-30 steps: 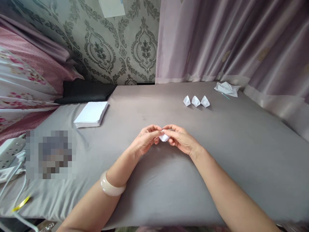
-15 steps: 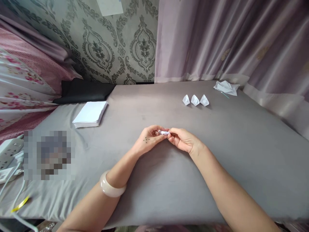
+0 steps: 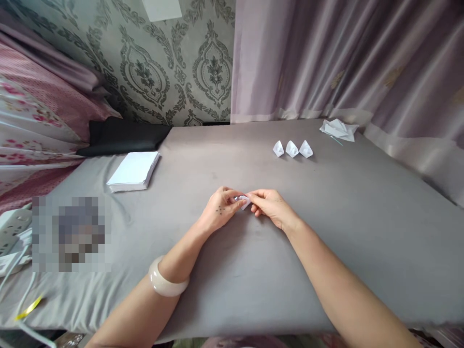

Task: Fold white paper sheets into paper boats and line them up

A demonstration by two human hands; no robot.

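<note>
Near the middle of the grey-covered table (image 3: 203, 159), a small piece of folded white paper (image 3: 245, 203) is held just above the cloth. My left hand (image 3: 221, 208), its wrist wearing a pale bangle, pinches the paper's left side between thumb and fingers. From the right, my right hand (image 3: 270, 205) is closed on the paper's upper right edge. Fingers cover much of the paper, so its full shape is hidden. Farther back stand three small folded white paper boats (image 3: 292, 149) in a row.
A stack of white paper (image 3: 133, 171) lies at the left. Behind it is a folded black cloth (image 3: 126, 136). More white paper (image 3: 339, 129) and a thin green stick (image 3: 336, 140) are at the back right. A power strip (image 3: 14, 224) with cables sits at the left edge.
The folded paper has turned in my fingers, and a broader pointed white face now shows below them. My right hand has shifted slightly left and up on it.
</note>
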